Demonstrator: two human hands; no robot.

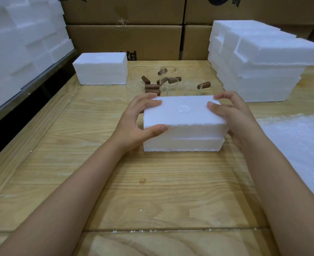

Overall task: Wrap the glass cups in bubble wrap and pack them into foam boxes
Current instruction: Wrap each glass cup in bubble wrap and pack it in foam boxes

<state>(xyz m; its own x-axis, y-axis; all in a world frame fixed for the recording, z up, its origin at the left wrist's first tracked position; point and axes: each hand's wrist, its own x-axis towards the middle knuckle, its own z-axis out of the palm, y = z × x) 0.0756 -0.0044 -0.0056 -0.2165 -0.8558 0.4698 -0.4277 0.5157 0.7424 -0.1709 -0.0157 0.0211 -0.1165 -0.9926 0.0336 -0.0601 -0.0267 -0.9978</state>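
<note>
Looked like a warehouse packing stn, not a home or shop. Backed by big brown cardboard cartons, stacked in rows, taped shut. Flanked by piled white foam boxes on R and more foam blocks heaped on L. Fitted w/ a bare plywood bench, strewn w/ foam crumbs, carrying a batch of identical glass cups & a bubble wrap sheet.

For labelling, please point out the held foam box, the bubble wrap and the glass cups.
foam box (171, 118), head view, top face
bubble wrap (300, 145), head view, sheet middle
glass cups (138, 72), head view, one cup's wall
</note>
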